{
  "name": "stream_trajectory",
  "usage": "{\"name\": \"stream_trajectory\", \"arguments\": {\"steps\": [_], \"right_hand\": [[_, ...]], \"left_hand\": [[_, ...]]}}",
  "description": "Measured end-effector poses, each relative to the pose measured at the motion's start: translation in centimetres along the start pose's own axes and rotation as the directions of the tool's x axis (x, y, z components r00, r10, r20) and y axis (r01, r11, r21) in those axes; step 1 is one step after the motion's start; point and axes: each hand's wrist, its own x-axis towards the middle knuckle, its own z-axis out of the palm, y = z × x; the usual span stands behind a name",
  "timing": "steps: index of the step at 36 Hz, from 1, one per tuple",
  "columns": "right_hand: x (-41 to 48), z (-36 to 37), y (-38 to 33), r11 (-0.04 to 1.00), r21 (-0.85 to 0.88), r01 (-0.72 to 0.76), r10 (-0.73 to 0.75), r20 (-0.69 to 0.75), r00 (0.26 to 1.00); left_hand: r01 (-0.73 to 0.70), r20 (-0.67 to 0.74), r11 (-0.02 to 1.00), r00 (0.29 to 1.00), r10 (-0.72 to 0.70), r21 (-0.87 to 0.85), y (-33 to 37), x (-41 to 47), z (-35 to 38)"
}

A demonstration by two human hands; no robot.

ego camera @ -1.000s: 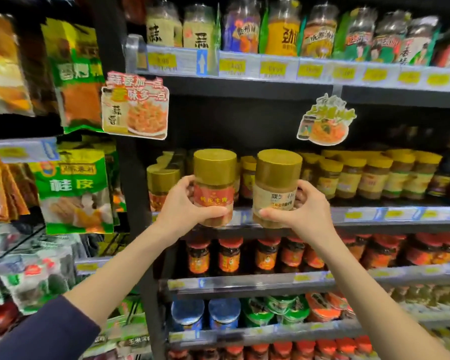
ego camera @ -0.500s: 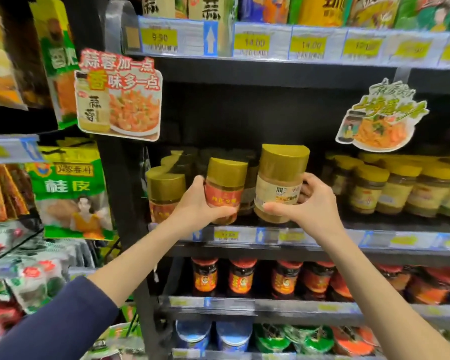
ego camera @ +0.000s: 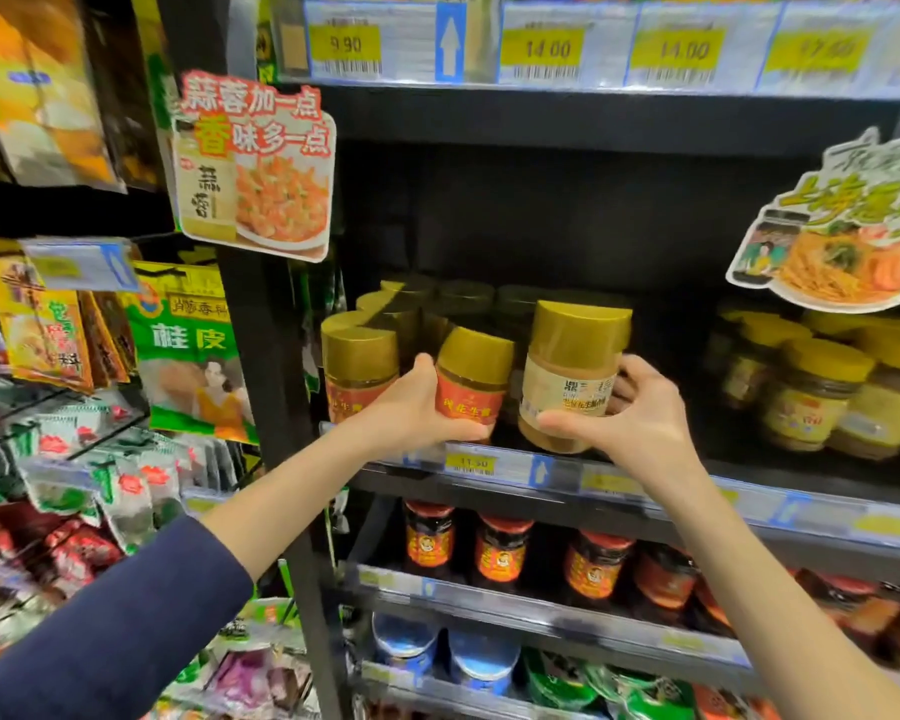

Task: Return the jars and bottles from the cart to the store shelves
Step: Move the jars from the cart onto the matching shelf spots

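My left hand (ego camera: 411,407) grips a gold-lidded jar with a red label (ego camera: 473,384), tilted a little and low over the front edge of the middle shelf (ego camera: 515,467). My right hand (ego camera: 640,423) grips a larger gold-lidded jar with a white label (ego camera: 572,374) just to its right, its base at the shelf's front lip. Left of both stands a matching red-label jar (ego camera: 359,371) with more gold-lidded jars in rows behind it. The cart is out of view.
Yellow-lidded jars (ego camera: 822,397) fill the right of the same shelf. Red-lidded dark jars (ego camera: 500,553) line the shelf below. Spice packets (ego camera: 188,350) hang at the left. Two promo cards (ego camera: 253,163) stick out from the shelf above, which carries price tags (ego camera: 541,49).
Both hands have carried their jars forward and down toward the middle shelf; the view has closed in on the shelf, and the jars now sit at its front edge.
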Motion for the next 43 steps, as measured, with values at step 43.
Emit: {"name": "stream_trajectory", "arguments": {"steps": [43], "right_hand": [[-0.8, 1.5, -0.9, 0.994, -0.049, 0.102, -0.104, -0.032, 0.994]], "left_hand": [[-0.385, -0.324, 0.852, 0.804, 0.499, 0.355, 4.4, -4.6, -2.5]]}}
